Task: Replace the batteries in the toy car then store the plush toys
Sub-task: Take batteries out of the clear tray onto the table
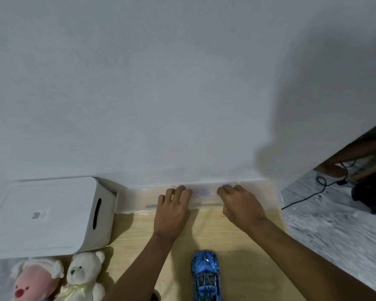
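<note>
A shiny blue toy car (206, 276) stands on the wooden table near the bottom edge, between my forearms. A clear plastic box (139, 199) lies against the white wall at the table's far edge. My left hand (171, 210) and my right hand (240, 204) both rest on the box's near rim, fingers curled over it. Whether they grip it is unclear. A white plush bear (85, 272) and a pink-faced plush toy (34, 279) lie at the bottom left.
A white lidded storage bin (45, 216) with a slot handle stands at the left, touching the plush toys. The table's right edge (291, 235) drops to a grey speckled floor with a black cable (313, 192) and a dark object (371, 192).
</note>
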